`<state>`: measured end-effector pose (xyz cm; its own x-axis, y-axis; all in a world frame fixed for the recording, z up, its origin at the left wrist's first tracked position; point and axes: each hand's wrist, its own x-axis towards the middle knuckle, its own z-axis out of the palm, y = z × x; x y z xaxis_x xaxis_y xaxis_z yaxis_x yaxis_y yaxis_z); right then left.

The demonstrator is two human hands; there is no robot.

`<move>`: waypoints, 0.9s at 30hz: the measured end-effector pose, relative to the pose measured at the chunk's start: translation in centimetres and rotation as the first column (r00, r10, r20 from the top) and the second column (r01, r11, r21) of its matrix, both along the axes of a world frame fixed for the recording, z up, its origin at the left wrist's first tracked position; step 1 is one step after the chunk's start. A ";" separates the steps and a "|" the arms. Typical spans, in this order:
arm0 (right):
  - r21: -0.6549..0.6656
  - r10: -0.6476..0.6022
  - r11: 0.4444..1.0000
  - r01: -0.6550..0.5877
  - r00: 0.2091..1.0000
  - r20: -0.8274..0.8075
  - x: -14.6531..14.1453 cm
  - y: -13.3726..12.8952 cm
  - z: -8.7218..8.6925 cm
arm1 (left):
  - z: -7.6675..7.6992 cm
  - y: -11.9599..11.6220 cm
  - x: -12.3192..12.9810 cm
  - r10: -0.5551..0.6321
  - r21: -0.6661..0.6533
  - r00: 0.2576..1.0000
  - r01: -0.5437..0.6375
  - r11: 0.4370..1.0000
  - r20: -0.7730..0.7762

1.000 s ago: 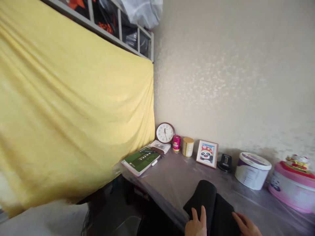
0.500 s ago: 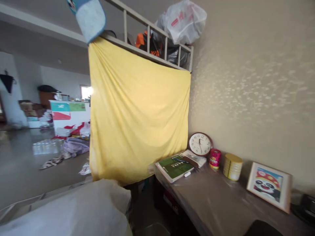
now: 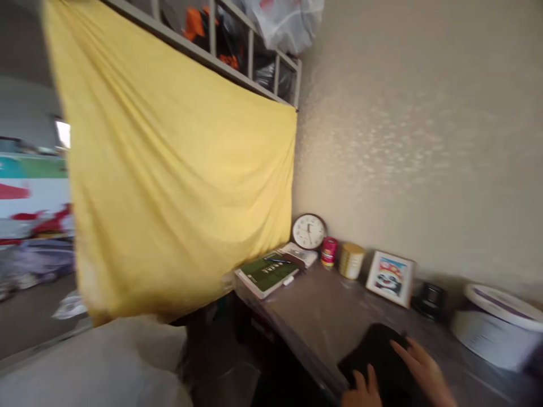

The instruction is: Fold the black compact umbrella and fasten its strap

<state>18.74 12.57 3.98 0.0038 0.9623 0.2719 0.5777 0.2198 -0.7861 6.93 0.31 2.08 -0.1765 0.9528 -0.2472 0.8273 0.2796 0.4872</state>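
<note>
At the bottom right of the head view lies a black, soft-looking thing [image 3: 375,356] on the desk; its kind is unclear. My left hand [image 3: 362,393] is at its near edge, fingers apart and only partly in view. On its right side rests my right hand [image 3: 424,370], with the fingers stretched out over the black surface. Behind the hands stand a framed panda picture [image 3: 390,278], a small black object [image 3: 430,299] and a white lidded tub [image 3: 494,328].
A green book [image 3: 269,274], a white eraser-like piece [image 3: 288,280], a clock [image 3: 309,232], a pink can [image 3: 328,251] and a yellow-lidded tin [image 3: 351,261] sit along the desk [image 3: 322,305]. A yellow curtain [image 3: 182,186] hangs from the bunk frame; a pale covered bulk [image 3: 93,362] fills the lower left.
The view has swung right and down, so the tub and more of the desk show. Both my hands have come into view at the black thing.
</note>
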 end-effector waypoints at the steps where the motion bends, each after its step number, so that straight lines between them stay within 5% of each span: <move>1: -0.054 0.000 0.999 -0.003 0.999 -0.040 -0.3 0.1 0.1 | 0.2 -0.3 -0.1 -0.031 0.009 0.999 0.031 0.999 -0.044; 6: -0.169 0.040 0.984 -0.063 0.990 -0.135 -2.8 0.3 -0.8 | 0.1 -1.1 -1.3 -0.227 0.044 0.973 0.229 0.972 -0.048; 16: -0.269 0.076 0.960 -0.077 0.997 -0.016 -3.6 1.1 -3.2 | -0.6 -1.3 -1.4 -0.235 0.084 0.968 0.243 0.966 -0.091; 27: -0.238 0.286 0.929 -0.283 0.958 -0.021 -3.9 0.1 -2.8 | 0.3 -3.9 -2.3 -0.176 0.142 0.967 0.203 0.969 -0.186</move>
<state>14.86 12.69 1.22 -0.2818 0.9588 0.0349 0.5296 0.1857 -0.8276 4.68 -3.54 2.36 -0.0151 0.9973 -0.0724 0.9323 0.0402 0.3595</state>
